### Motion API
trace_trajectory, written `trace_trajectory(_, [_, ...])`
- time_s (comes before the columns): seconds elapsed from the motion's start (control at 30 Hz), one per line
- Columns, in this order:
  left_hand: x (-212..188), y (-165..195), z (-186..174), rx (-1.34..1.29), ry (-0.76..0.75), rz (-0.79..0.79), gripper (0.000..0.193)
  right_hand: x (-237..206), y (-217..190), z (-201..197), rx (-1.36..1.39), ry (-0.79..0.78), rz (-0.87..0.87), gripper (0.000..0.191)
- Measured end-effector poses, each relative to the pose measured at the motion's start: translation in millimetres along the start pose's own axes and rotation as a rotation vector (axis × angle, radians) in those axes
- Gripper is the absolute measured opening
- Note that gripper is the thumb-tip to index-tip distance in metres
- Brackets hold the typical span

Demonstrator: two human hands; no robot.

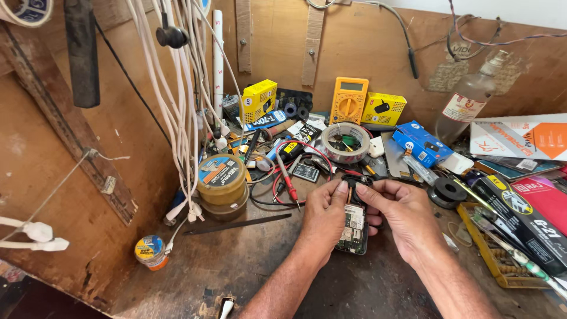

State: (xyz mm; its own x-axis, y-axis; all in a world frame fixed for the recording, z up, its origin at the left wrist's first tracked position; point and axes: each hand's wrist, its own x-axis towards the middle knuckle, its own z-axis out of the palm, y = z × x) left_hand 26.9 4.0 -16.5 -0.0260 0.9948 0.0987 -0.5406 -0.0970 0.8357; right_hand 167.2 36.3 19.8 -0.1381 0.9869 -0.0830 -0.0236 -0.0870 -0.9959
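Opened phone (354,224) gripped between left hand (323,214) and right hand (400,214), lower edges hidden under palms.

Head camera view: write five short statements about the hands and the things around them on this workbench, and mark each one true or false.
1. Both hands hold an opened phone with its circuit board showing. True: the left hand and right hand grip the phone from either side.
2. The multimeter is blue. False: the multimeter is yellow-orange and leans against the back wall.
3. A roll of clear tape lies behind the hands. True: the tape roll lies flat on the bench.
4. The round tin sits right of the hands. False: the tin stands to their left.
5. The glass bottle lies flat on the bench. False: the bottle leans against the wall at the right.
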Motion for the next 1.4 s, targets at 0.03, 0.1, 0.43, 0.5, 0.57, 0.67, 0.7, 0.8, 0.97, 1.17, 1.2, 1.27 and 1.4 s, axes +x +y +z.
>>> trace_trajectory(0.03, [-1,0,0,-0.011,0.006,-0.001,0.035,1,1,0,-0.007,-0.001,-0.005,0.018])
trace_trajectory(0.1, [-1,0,-1,-0.029,0.01,0.001,0.034,4,1,1,-0.02,0.001,-0.021,0.018])
trace_trajectory(0.43, [3,-2,-5,0.028,-0.135,-0.019,0.046,10,2,-5,-0.07,0.051,-0.072,0.025])
trace_trajectory(0.5, [2,-3,-5,-0.032,-0.089,-0.088,0.047,6,6,-6,-0.041,0.047,-0.113,0.029])
trace_trajectory(0.57, [3,-3,-5,-0.05,-0.105,-0.062,0.046,4,8,-7,-0.053,0.081,-0.165,0.029])
trace_trajectory(0.67, [3,-1,-7,-0.083,-0.114,-0.064,0.045,0,11,-12,-0.08,0.1,-0.293,0.028])
trace_trajectory(0.7, [2,0,-8,-0.094,-0.114,-0.073,0.045,-2,12,-13,-0.091,0.103,-0.344,0.027])
trace_trajectory(0.8, [3,1,-7,-0.096,-0.091,-0.083,0.044,-4,16,-16,-0.175,0.186,-0.41,0.026])
trace_trajectory(0.97, [3,0,-9,-0.106,-0.107,-0.078,0.039,-12,23,-23,-0.266,0.268,-0.443,0.024])
trace_trajectory(1.17, [5,-1,-15,-0.071,-0.098,-0.064,0.034,-13,33,-29,-0.356,0.338,-0.47,0.023])
trace_trajectory(1.2, [5,-1,-17,-0.065,-0.091,-0.071,0.034,-13,34,-30,-0.4,0.359,-0.471,0.022])
trace_trajectory(1.27, [4,0,-19,-0.057,-0.101,-0.053,0.032,-15,35,-31,-0.427,0.359,-0.479,0.022])
trace_trajectory(1.4, [4,5,-22,-0.056,-0.092,-0.059,0.03,-16,35,-26,-0.503,0.374,-0.54,0.021])
